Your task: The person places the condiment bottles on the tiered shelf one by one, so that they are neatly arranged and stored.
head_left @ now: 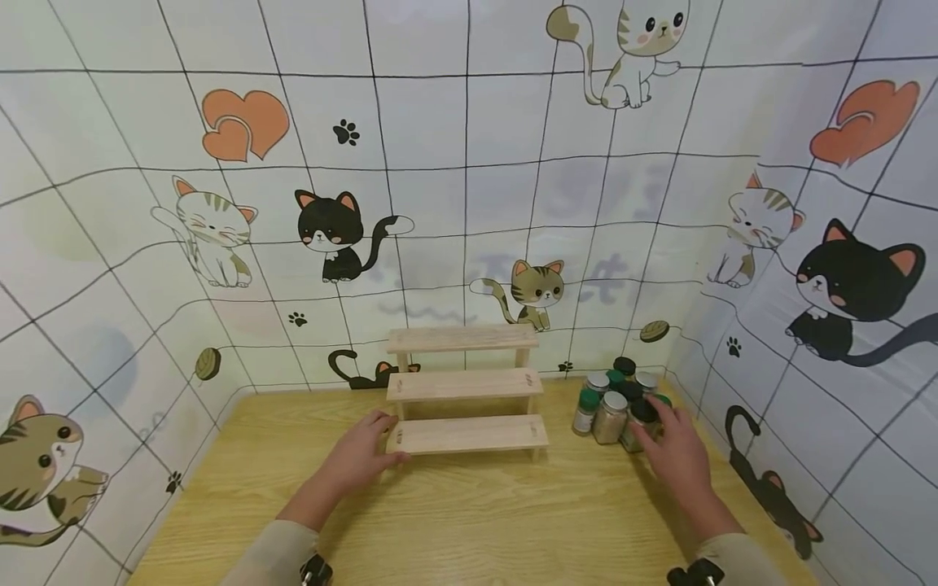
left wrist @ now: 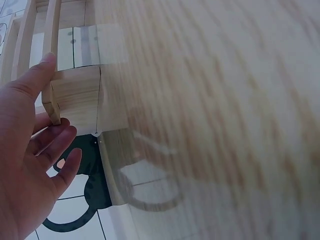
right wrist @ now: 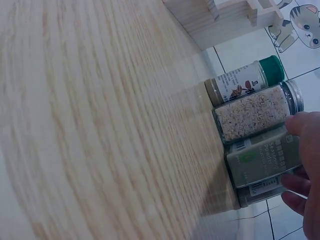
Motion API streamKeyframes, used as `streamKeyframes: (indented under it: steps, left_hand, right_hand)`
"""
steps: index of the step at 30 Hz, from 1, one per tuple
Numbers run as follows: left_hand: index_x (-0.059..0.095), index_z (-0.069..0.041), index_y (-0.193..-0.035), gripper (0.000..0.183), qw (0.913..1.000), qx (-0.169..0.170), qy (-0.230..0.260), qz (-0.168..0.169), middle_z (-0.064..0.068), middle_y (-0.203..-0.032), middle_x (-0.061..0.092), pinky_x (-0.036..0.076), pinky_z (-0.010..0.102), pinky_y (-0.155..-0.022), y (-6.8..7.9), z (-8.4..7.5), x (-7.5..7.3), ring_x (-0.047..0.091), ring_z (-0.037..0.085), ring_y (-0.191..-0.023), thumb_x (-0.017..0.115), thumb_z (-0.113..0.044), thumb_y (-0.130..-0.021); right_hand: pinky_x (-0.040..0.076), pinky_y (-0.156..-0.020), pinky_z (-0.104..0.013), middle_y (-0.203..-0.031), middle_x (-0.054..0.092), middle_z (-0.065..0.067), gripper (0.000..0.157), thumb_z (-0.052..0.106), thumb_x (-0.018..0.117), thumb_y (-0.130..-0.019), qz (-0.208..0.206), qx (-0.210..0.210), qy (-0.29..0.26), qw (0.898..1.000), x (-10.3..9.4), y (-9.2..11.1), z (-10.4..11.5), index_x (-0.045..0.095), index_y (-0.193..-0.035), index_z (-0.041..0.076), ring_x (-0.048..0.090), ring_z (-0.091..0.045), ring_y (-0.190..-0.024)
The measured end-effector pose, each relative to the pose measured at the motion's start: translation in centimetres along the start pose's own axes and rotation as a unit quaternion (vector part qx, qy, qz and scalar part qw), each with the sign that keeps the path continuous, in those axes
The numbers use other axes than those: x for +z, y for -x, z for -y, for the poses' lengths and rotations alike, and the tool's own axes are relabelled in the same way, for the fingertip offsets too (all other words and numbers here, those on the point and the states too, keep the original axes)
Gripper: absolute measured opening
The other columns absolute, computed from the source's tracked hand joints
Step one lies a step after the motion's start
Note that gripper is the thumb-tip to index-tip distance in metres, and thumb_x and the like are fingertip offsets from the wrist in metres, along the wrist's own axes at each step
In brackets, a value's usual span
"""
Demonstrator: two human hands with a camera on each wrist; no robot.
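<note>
In the head view, the three-tier wooden rack (head_left: 469,437) stands on the bench (head_left: 469,521) with its back near the patterned wall (head_left: 469,203), so its steps face the person. The left hand (head_left: 357,449) grips the left end of the lowest step, probably to steady the light frame. The jars (head_left: 611,419) huddle to the rack's right, close to the back right corner; the right hand (head_left: 677,452) reaches in from the near side, its fingers around a dark-capped jar (head_left: 644,410) in the front row, which seems the easiest place to get hold. A strip of bench separates rack from jars, and the widest room for moving lies in front of both; behind and to the right, the walls limit it. In the left wrist view, the thumb lies on the step's edge while the other fingers curl beneath its end. In the right wrist view, thumb and fingers straddle the seasoning jar, apparently pinching it near the top, its neighbours packed tightly on both sides; the contact itself is partly hidden.
</note>
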State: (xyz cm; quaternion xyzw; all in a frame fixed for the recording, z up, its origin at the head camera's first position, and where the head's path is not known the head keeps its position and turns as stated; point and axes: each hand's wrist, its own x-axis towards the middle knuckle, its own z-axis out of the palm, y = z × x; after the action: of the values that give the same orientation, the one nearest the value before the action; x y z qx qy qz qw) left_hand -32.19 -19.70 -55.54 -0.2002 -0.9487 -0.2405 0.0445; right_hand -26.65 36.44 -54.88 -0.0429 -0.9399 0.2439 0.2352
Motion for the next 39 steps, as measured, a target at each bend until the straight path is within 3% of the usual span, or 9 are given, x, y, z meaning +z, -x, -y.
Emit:
streamKeyframes:
  steps: [3,8,15,21,29,36,39]
  left_hand:
    - [0.065,-0.003,-0.149,0.078,1.0000,-0.004,-0.005,-0.001,0.011,-0.141,0.063,0.055,0.057,-0.106,0.0,0.1,0.2,0.067,0.036,-0.128,0.090,-0.050,-0.093]
    - [0.064,-0.003,-0.151,0.077,1.0000,-0.003,-0.002,-0.002,0.012,-0.141,0.063,0.055,0.057,-0.108,-0.1,0.2,0.2,0.067,0.036,-0.128,0.090,-0.048,-0.093]
    - [0.062,-0.003,-0.153,0.079,1.0000,-0.003,-0.002,-0.001,0.012,-0.143,0.063,0.054,0.058,-0.109,-0.1,0.3,0.2,0.066,0.036,-0.130,0.087,-0.051,-0.095]
    - [0.062,-0.004,-0.153,0.079,1.0000,0.000,0.002,-0.002,0.011,-0.142,0.063,0.054,0.058,-0.108,0.0,0.3,0.5,0.067,0.035,-0.128,0.087,-0.051,-0.095]
    - [0.061,-0.004,-0.155,0.079,0.9999,0.000,0.012,0.001,0.010,-0.141,0.063,0.055,0.058,-0.107,0.1,0.0,0.2,0.067,0.034,-0.127,0.086,-0.049,-0.096]
    - [0.062,-0.004,-0.154,0.077,0.9999,-0.005,0.010,0.002,0.011,-0.142,0.063,0.055,0.059,-0.106,0.1,-0.1,0.1,0.067,0.035,-0.127,0.087,-0.048,-0.096]
    - [0.062,-0.004,-0.154,0.077,0.9999,-0.006,0.009,0.004,0.011,-0.142,0.062,0.055,0.058,-0.106,0.1,-0.2,0.0,0.067,0.035,-0.126,0.087,-0.047,-0.096]
  right_hand:
    - [0.055,-0.080,-0.064,-0.131,0.060,-0.030,0.066,0.034,0.080,-0.105,0.004,0.002,-0.008,1.000,0.2,0.0,-0.2,0.054,-0.158,0.006,0.066,-0.045,-0.101]
    - [0.055,-0.084,-0.064,-0.129,0.066,-0.028,0.065,0.034,0.081,-0.104,0.011,0.007,-0.029,1.000,0.1,-0.2,-0.2,0.055,-0.154,0.001,0.068,-0.044,-0.106]
    - [0.057,-0.075,-0.050,-0.128,0.069,-0.025,0.062,0.039,0.083,-0.101,0.032,0.018,-0.052,0.998,-0.3,-0.5,-0.1,0.057,-0.144,0.003,0.072,-0.040,-0.102]
    - [0.055,-0.071,-0.036,-0.128,0.068,-0.022,0.067,0.049,0.083,-0.100,0.040,0.052,-0.096,0.993,-0.2,-0.3,-0.8,0.057,-0.143,0.004,0.070,-0.036,-0.104]
    - [0.050,-0.079,-0.018,-0.122,0.072,-0.016,0.063,0.052,0.082,-0.101,0.000,0.081,-0.146,0.986,-0.8,0.1,-0.4,0.065,-0.142,0.007,0.068,-0.028,-0.108]
    - [0.053,-0.075,-0.012,-0.126,0.073,-0.015,0.059,0.049,0.084,-0.100,-0.036,0.081,-0.195,0.977,-2.2,-0.7,1.2,0.066,-0.142,0.012,0.065,-0.001,-0.099]
    - [0.051,-0.078,-0.009,-0.123,0.072,-0.012,0.057,0.048,0.084,-0.099,-0.043,0.075,-0.209,0.974,-2.9,-1.3,2.4,0.066,-0.140,0.013,0.062,0.004,-0.100]
